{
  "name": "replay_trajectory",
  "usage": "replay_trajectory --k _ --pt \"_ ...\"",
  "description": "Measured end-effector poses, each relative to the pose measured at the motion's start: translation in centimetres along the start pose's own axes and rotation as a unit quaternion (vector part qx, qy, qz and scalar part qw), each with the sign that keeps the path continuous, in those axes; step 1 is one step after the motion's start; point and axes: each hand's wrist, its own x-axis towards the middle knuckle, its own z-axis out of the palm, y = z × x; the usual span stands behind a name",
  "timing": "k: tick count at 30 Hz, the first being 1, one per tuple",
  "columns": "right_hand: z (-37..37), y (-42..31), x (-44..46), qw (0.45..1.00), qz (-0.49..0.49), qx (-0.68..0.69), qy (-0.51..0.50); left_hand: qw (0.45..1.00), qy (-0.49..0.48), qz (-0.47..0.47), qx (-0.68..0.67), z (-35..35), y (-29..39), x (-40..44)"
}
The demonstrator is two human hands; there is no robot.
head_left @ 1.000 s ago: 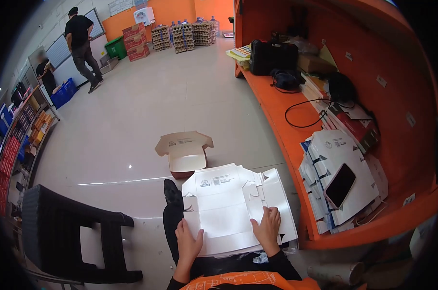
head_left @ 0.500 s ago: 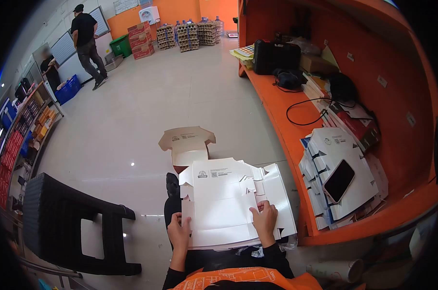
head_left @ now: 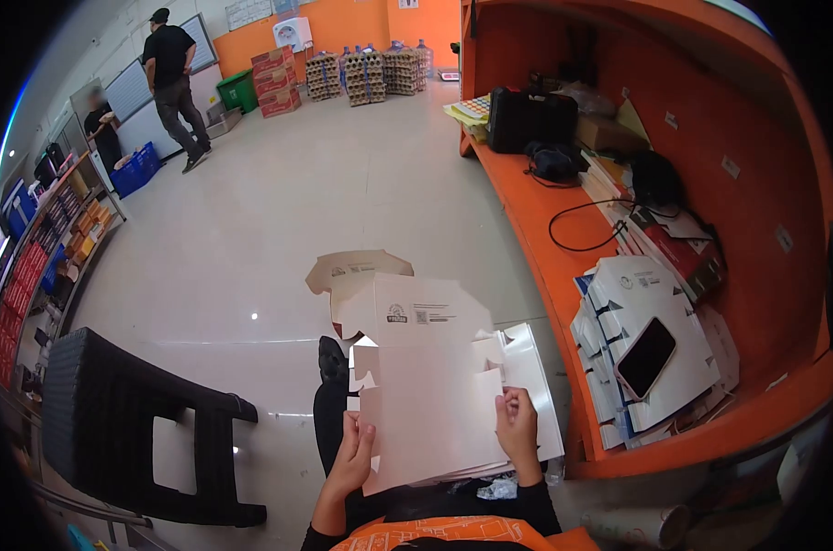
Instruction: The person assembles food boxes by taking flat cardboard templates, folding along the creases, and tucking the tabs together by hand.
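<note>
A flat white cardboard box blank (head_left: 430, 395), with a printed logo and code on its far flap, is lifted and tilted over my lap. My left hand (head_left: 350, 459) pinches its left edge near the front corner. At the right edge, my right hand (head_left: 517, 427) grips the side flap between thumb and fingers. Under it lies a stack of more white blanks (head_left: 543, 395), mostly covered. Just beyond stands a partly folded box (head_left: 357, 286) with its lid flap up; the held blank hides part of it.
A black plastic stool (head_left: 132, 422) stands at left. To the right, an orange shelf (head_left: 527, 211) bears more blanks (head_left: 651, 303), a phone (head_left: 646, 358), a cable and a black case (head_left: 531, 119). Two people stand far left near a blue crate (head_left: 136, 170). Egg trays (head_left: 364, 78) are stacked at the back.
Both hands have raised the top blank off the stack, its near edge now closer to me and its surface tilted. The camera view has shifted slightly.
</note>
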Motion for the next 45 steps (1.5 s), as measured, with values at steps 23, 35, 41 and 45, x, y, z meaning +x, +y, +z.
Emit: replay_trajectory --k 23,35,41,45 --pt "-0.4 -4.4 -1.6 0.853 0.156 0.253 -0.430 0.987 0.015 -0.138 -0.088 -2.1 0.8 0.0" --pt "2.8 -4.5 0.4 0.941 0.001 0.056 -0.335 0.947 0.122 -0.078 0.288 -5.6 3.2 -0.5" --pt "4.7 -8.4 1.0 0.949 -0.038 0.093 -0.298 0.986 0.024 0.046 0.159 -3.1 5.6 -1.3" --pt "5.7 -11.1 1.2 0.920 -0.047 0.168 -0.350 0.998 0.004 0.043 0.056 1.1 5.7 -1.0"
